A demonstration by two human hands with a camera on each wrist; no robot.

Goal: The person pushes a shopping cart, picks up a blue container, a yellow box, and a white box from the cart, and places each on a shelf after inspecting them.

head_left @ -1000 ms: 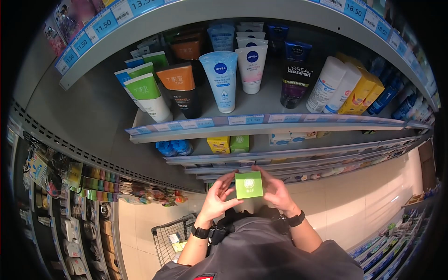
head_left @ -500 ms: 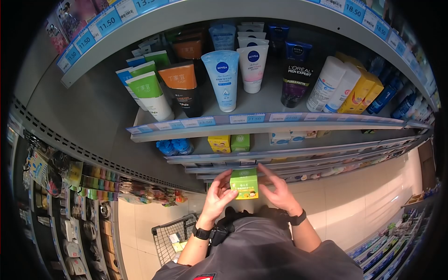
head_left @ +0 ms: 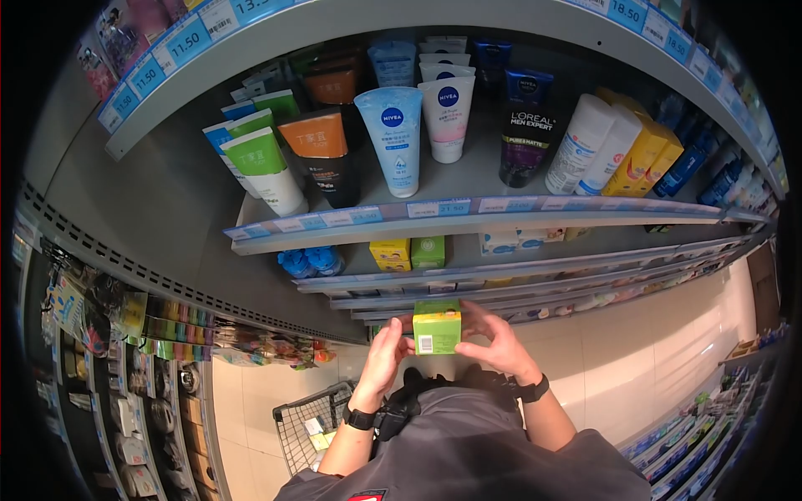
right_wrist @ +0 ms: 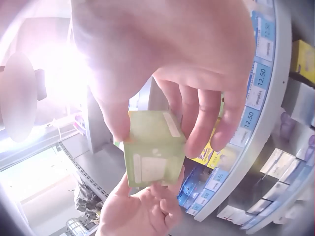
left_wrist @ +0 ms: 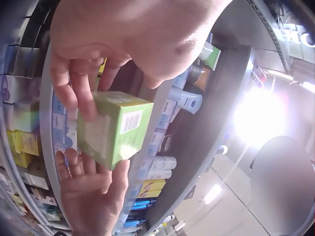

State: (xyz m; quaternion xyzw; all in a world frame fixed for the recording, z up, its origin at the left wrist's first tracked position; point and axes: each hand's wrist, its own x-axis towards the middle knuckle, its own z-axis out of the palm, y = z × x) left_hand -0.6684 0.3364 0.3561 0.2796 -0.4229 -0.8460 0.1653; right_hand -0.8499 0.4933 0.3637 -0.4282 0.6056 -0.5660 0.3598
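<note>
Head view: box (head_left: 437, 327) held clear of shelf (head_left: 334, 237), apparently mid-inspection, not yet set down. Right hand (head_left: 503, 351) pinches; left hand (head_left: 383, 359) touches, fingers relaxed.

We count two hands (head_left: 384, 359), two black wristbands (head_left: 361, 417), one handheld green box (head_left: 437, 328), one shelved green box (head_left: 428, 252), two tall white bottles (head_left: 576, 146), one L'Oréal Men Expert tube (head_left: 526, 138), one shopping cart (head_left: 286, 422).

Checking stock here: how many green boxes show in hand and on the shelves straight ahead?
2: one green box held in the right hand; a second green box on the lower shelf, beside yellow boxes. Others may be hidden behind.
</note>
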